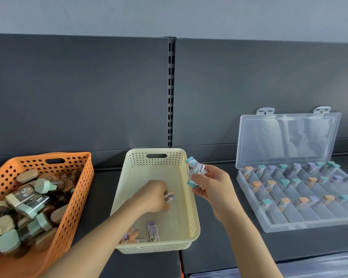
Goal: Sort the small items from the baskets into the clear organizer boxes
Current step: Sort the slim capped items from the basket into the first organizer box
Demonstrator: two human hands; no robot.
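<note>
While the left hand (155,195) reaches down into the cream basket (195,217) and curls round a couple of small items (169,196), the right hand (213,187) hovers just past the basket's right rim. It grips a bunch of teal-capped items (196,170). The clear organizer box (269,225) sits open to the right of both hands, so the right hand is nearer to it. A few loose items (152,231) lie at the near end of the basket, close by the left arm.

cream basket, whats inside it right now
Inside the cream basket, the left hand grips small items. A purple-capped item and orange-capped ones lie near the front wall. The forearm covers part of the floor, so more may hide there.
</note>
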